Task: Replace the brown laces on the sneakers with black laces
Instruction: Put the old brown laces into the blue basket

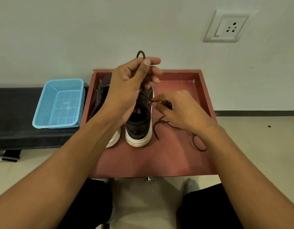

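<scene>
Two black sneakers with white soles stand heel-toward-me in a red-brown tray (176, 156). The right sneaker (139, 124) is in plain sight; the left sneaker (100, 96) is mostly hidden behind my left forearm. My left hand (131, 81) is raised above the right sneaker and pinches a loop of brown lace (140, 53) between thumb and fingers. My right hand (177, 109) pinches the same lace at the eyelets on the shoe's right side. The lace's loose end (172, 126) trails over the tray floor to the right.
A light blue perforated plastic basket (60, 104) sits on a black bench (14, 113) left of the tray. A wall with a socket plate (225, 25) stands right behind. My knees and a socked foot (191, 185) are below the tray's front edge.
</scene>
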`<state>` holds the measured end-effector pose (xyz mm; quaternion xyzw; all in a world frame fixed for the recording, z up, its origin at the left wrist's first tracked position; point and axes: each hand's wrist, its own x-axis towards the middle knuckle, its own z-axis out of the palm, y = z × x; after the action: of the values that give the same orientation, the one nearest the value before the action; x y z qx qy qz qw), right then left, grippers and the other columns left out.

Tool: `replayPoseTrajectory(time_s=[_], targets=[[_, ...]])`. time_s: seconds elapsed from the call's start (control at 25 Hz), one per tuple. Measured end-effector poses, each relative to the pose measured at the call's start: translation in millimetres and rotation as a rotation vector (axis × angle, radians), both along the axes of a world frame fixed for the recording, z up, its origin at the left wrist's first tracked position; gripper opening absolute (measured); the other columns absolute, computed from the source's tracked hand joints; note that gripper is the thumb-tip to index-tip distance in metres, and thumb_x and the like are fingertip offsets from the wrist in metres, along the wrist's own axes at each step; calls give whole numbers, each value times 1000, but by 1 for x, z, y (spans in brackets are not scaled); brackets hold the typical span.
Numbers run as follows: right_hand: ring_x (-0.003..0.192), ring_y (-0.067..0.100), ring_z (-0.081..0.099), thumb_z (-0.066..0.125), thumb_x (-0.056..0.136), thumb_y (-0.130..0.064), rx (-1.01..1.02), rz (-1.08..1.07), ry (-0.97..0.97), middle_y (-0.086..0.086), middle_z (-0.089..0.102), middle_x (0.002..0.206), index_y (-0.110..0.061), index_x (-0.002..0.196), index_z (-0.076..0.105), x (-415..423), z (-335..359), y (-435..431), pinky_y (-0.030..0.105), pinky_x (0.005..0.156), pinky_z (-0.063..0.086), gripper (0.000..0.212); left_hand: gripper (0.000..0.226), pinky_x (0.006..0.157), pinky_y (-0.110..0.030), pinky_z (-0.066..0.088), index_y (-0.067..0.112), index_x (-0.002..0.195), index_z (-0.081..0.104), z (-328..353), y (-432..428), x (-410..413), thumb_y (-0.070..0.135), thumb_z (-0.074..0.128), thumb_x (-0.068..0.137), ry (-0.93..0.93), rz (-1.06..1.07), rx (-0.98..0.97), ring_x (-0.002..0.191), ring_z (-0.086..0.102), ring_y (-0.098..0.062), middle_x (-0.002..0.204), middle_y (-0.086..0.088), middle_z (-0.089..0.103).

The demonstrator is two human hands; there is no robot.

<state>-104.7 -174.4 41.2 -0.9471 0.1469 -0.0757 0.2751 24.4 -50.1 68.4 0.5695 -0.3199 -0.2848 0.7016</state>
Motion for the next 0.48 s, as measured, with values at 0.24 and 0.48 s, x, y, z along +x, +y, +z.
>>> replayPoseTrajectory(time_s=[0.24,0.48], targets=[[76,8,69,72,98,-37,107,26,-98,-14,74,88,-26,103,79,-4,24,5,31,72,56,14,23,87,-27,60,11,118,76,-13,-3,-5,17,56,108,-480,51,256,92,76,-8,98,3,80],[79,21,72,73,99,-39,281,-80,-273,-2,77,85,-19,98,77,-18,41,-19,41,75,58,20,33,63,-25,42,17,91,65,-13,-2,-11,25,43,113,-540,-100,309,58,51,-7,67,9,59]])
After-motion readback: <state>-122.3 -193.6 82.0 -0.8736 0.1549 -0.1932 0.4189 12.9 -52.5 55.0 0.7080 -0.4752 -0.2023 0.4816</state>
